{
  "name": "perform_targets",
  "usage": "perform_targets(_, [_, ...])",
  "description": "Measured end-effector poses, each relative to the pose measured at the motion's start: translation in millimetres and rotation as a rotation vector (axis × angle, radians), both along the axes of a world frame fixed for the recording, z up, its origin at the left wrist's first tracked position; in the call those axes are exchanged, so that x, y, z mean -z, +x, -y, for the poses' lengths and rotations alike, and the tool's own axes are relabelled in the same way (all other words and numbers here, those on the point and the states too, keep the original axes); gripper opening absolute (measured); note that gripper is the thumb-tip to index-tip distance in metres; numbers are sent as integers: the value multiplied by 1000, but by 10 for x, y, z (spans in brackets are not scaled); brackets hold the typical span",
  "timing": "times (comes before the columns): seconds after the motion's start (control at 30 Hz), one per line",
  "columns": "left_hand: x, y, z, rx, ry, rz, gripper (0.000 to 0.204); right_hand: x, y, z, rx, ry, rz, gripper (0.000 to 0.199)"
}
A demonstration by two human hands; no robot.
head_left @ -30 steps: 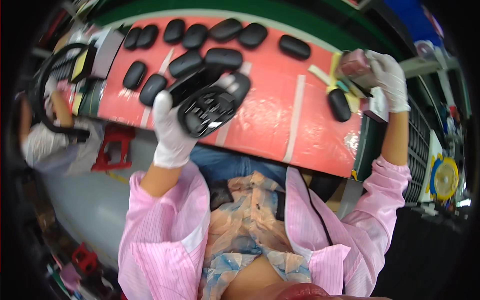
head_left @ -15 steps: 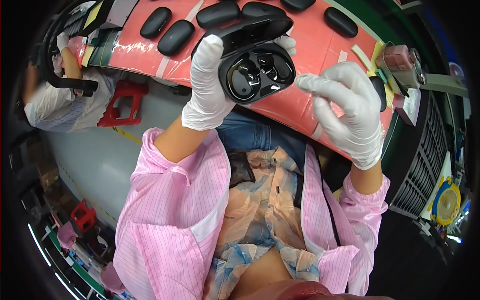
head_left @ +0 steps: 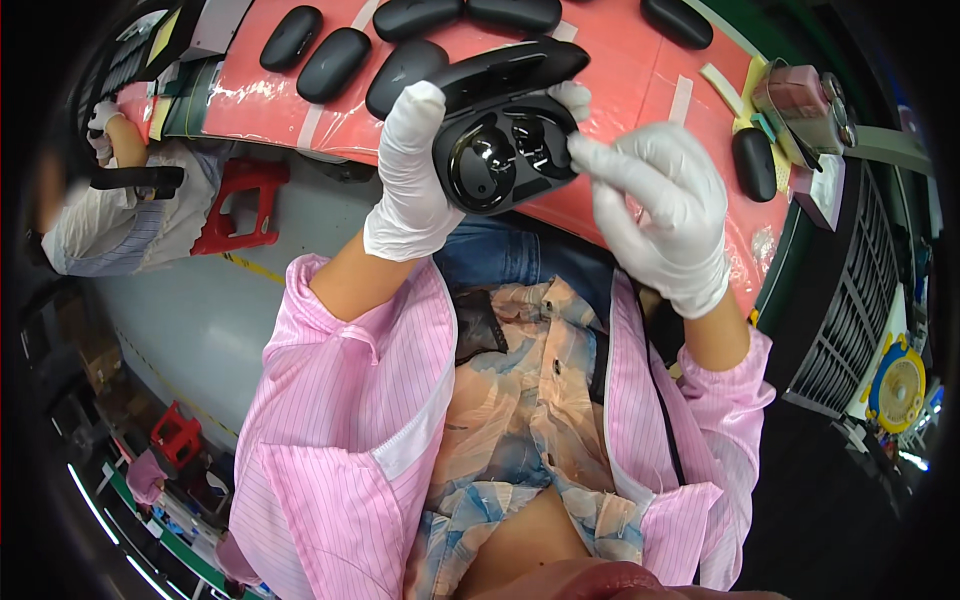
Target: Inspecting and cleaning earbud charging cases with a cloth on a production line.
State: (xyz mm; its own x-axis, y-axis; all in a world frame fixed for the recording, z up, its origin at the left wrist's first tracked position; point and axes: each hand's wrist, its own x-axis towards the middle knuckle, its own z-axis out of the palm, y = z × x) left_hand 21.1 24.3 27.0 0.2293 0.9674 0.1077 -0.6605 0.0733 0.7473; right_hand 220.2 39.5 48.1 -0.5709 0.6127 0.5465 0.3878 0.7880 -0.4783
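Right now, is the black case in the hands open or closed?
Open. The black case has its lid swung up, showing two glossy wells inside; the left hand holds it and the right hand touches its edge.

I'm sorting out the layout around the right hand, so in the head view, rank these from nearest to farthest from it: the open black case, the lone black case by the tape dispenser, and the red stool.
From the right hand:
1. Open black case, touching its fingertips, held by the left hand.
2. Lone black case, just to its right on the red mat.
3. Red stool, far left, beyond the left hand.
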Motion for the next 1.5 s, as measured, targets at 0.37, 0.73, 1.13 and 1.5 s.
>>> perform_targets(0.37, [-22, 72, -78, 20, -55, -14, 93, 77, 11, 144, 141, -89, -145, 33])
perform_targets(0.73, [-55, 60, -44, 84, -76, -47, 57, -232, -50, -47, -105, 137, 237, 43])
perform_targets(1.13, [87, 100, -65, 85, 78, -48, 70, -210, 17, 24, -117, -33, 43, 44])
perform_targets(1.5, [-86, 159, -145, -84, -46, -197, 106, 307, 172, 35, 323, -241, -387, 26])
